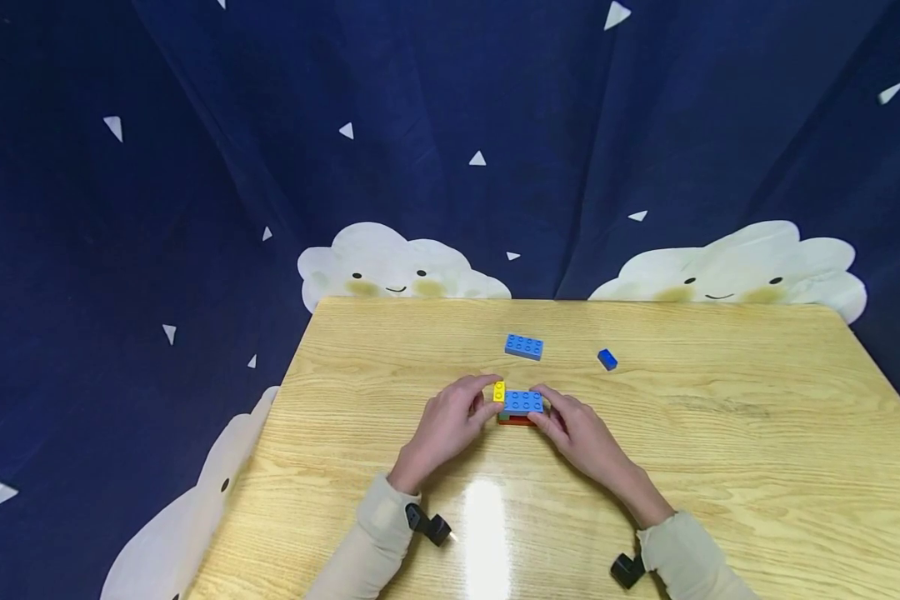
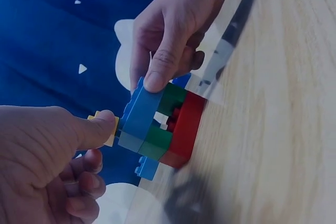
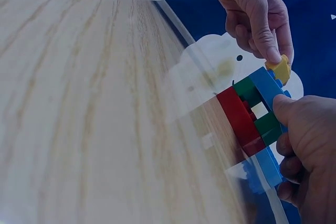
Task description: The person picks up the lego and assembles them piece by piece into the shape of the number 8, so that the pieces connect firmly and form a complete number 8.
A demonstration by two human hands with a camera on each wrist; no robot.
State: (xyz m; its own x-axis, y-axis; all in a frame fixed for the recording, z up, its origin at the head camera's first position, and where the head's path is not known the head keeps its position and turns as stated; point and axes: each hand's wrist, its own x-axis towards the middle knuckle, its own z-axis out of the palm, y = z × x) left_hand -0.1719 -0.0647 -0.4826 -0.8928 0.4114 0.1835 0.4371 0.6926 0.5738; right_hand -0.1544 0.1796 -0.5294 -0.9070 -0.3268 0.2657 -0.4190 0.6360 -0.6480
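Observation:
A small yellow brick is pinched between the thumb and index finger of my left hand. It sits over the left end of a long blue brick, the top layer of a small stack. My right hand grips that blue brick near its right end, thumb on the near side and fingers on the far side. Under it, in the left wrist view, two green bricks stand apart with a gap between them. A red brick forms the bottom layer on the wooden table.
Behind the stack lies a loose long blue brick. A smaller dark blue brick rests farther right. Beyond the table's back edge hangs a navy curtain with white clouds and triangles.

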